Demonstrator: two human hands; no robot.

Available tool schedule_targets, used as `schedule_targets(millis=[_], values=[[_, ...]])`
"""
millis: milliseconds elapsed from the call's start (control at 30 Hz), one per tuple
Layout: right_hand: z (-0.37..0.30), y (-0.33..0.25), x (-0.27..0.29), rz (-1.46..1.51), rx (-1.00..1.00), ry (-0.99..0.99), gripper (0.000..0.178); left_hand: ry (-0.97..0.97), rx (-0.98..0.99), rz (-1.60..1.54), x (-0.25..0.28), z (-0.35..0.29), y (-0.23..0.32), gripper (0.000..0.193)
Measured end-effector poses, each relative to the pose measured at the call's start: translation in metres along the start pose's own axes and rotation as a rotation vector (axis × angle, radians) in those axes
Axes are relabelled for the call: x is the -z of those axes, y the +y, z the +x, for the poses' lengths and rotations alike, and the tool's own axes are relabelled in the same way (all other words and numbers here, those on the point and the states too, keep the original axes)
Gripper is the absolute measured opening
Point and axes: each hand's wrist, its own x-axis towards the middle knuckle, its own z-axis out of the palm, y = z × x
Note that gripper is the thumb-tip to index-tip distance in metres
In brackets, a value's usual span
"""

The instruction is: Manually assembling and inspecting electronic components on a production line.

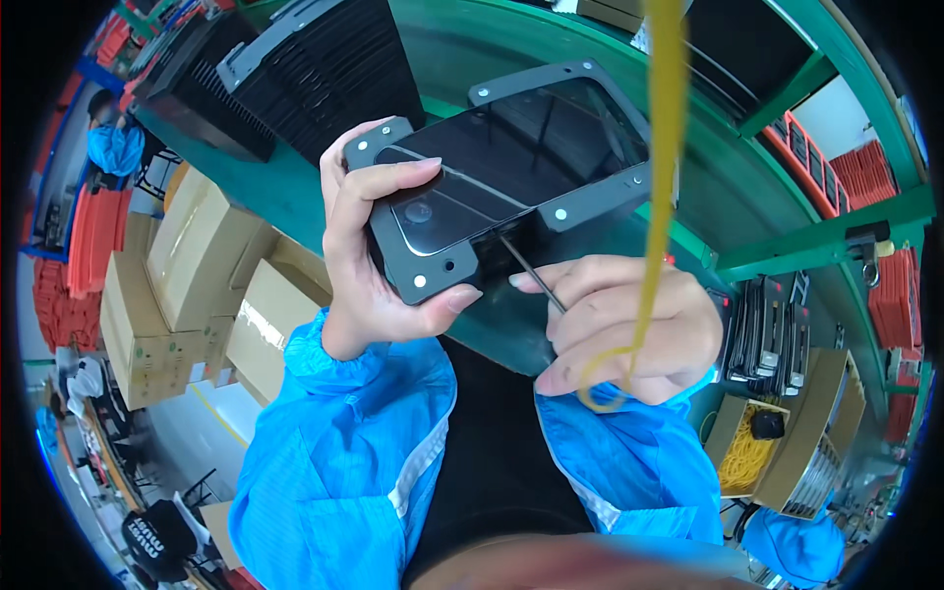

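Observation:
My left hand [359,241] grips the left end of a black clamp-like frame [595,200] with silver round studs at its corners. Set in this frame is a glossy black phone-shaped panel [560,128], and my left index finger lies across its surface. My right hand [634,320] is closed around a thin dark metal rod [531,271], whose handle is hidden in the fist. The rod's tip reaches the gap in the frame's near side; whether it touches the panel I cannot tell. A yellow cord [664,128] hangs down in front of my right hand and ends in a loop.
Black ribbed trays [329,74] stand stacked on the green bench [270,187] at the upper left. Cardboard boxes [187,261] are piled at left. On the right are a green metal frame [816,236] and a carton of yellow cords [749,447]. Another person [115,147] sits far left.

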Motion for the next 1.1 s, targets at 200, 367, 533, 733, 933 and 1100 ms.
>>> schedule_targets(millis=[200, 367, 533, 733, 933, 1100], values=[[0.018, 0.005, -0.029, 0.031, -0.033, 0.351, 0.011, -0.023, 0.024, -0.015, 0.008, 0.012, 0.015, 0.075], [0.012, -0.001, -0.025, -0.046, 0.121, 0.41, 0.008, 0.122, 0.562, -0.774, 0.027, 0.044, -0.023, 0.06], [-0.014, -0.006, 0.007, -0.24, 0.222, 0.661, 0.013, 0.185, 0.734, -0.634, 0.007, 0.001, -0.126, 0.044], [-0.013, 0.008, 0.04, -0.698, -0.148, 0.721, 0.016, -0.043, 0.595, -0.731, -0.083, -0.003, -0.223, 0.038], [-0.023, 0.035, 0.059, -0.742, -0.115, 0.801, 0.012, -0.149, 0.57, -0.978, -0.19, -0.019, -0.159, 0.047], [-0.021, 0.076, 0.056, -0.664, -0.191, 0.841, 0.016, 0.027, 0.578, -1.057, -0.088, -0.132, -0.117, 0.055]])
